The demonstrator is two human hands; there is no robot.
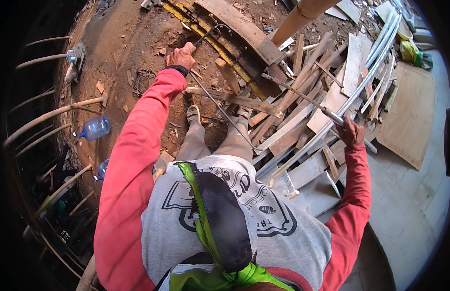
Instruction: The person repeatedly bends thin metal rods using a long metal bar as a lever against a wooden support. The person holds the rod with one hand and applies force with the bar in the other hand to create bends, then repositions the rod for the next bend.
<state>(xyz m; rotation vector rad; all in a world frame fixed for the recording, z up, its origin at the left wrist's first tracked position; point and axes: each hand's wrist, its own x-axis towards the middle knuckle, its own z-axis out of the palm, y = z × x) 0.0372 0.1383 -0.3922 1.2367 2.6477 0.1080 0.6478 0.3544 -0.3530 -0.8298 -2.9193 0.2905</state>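
Observation:
My left hand [181, 56] is closed around a thin, bent metal rod [219, 105]. One leg of the rod runs up to the yellow-edged steel beam [217, 46], and the other slants down past my shins. Off to the right, my right hand [351, 132] grips a long metal bar [295, 90] by its thicker tube-like handle. The bar's far tip reaches over scrap wood towards the right end of the beam. A wooden plank [242, 26] lies along the beam's far side.
Loose boards [295, 123] are heaped to the right, with long pale pipes [380, 53] across them. A plywood sheet [409, 111] lies beyond. A bamboo post [302, 19] rises at the top. Bamboo poles [53, 116] and a blue water jug [95, 128] are on the left.

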